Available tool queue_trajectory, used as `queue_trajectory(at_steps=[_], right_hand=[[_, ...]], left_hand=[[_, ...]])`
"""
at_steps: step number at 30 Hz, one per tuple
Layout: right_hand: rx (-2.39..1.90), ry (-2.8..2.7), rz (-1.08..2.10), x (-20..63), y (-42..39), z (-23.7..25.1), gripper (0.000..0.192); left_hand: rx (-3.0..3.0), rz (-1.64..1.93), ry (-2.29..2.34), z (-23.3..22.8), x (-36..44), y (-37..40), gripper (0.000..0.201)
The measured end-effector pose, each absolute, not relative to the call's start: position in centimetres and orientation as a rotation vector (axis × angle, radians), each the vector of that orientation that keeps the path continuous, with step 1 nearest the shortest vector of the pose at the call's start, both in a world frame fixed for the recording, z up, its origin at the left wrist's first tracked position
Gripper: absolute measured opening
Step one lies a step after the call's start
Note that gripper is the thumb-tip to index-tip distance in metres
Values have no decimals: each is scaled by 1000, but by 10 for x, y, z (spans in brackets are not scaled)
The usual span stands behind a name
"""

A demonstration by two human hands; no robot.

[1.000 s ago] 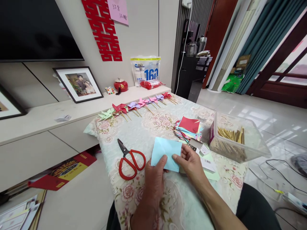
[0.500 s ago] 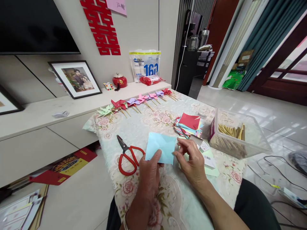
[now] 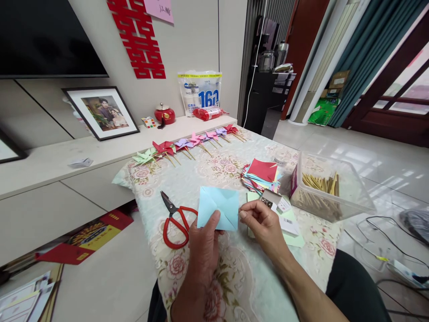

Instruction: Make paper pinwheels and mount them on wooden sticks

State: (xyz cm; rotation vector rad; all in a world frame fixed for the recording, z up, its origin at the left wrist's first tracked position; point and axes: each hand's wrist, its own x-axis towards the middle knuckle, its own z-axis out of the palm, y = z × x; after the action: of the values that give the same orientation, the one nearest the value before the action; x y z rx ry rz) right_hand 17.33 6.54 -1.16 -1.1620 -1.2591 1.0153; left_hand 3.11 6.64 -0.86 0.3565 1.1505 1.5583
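Note:
My left hand [image 3: 205, 243] grips a light blue paper square [image 3: 219, 200] by its lower edge, thumb on top and fingers beneath. Creases or cuts run from the square's corners toward its middle. At the right edge of the paper, the thumb and forefinger of my right hand [image 3: 264, 226] are pinched together; whether something small is between them is too fine to tell. Red-handled scissors [image 3: 176, 223] lie on the tablecloth, left of the paper. Just behind my right hand, an opened small white box [image 3: 288, 223] with tiny metallic pieces inside rests on pale green paper.
Several paper pinwheels [image 3: 183, 143] on sticks line the table's far edge. A stack of coloured paper squares [image 3: 263, 171] lies beyond my right hand. Farther right stands a clear plastic bin [image 3: 355, 197] of thin sticks [image 3: 320, 183]. A tape roll [image 3: 282, 157] sits beside the stack.
The blue square, with my left hand, has shifted slightly left in view and turned a little. My right fingers have moved with it, closing together at the paper's right edge.

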Motion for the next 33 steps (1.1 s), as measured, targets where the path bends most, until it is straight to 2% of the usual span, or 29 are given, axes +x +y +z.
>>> queue_trajectory(at_steps=[6,11,15,19,21,23,26,28,31,33], right_hand=[[-1061,-1101,1274,172,67,-11,36],[-992,-1058,1426,170,67,-10,36],[-994,-1047,1414,168,67,-6,30],[-1043,-1073,1288,170,68,-6,23],[-1087,-1120,1193,172,68,-9,19],[-1142,-1207,1057,173,67,-10,16],[-1187,-1411,736,173,64,-8,12],[-1146,-1541,530,172,62,-6,12],[-1062,-1665,342,169,60,-6,21],[-1041,-1723,273,168,59,-9,26]], left_hand=[[272,1505,1131,-8,33,67,41],[316,1484,1091,-8,35,66,36],[380,1449,1073,-13,34,65,35],[641,1454,1191,-22,32,67,44],[787,1509,1342,-27,31,69,56],[909,1579,1518,-31,29,70,58],[1100,1585,1732,-32,27,69,40],[1187,1515,1716,-29,28,68,27],[1017,1442,1433,-18,35,64,18],[795,1427,1136,-9,40,60,22]])
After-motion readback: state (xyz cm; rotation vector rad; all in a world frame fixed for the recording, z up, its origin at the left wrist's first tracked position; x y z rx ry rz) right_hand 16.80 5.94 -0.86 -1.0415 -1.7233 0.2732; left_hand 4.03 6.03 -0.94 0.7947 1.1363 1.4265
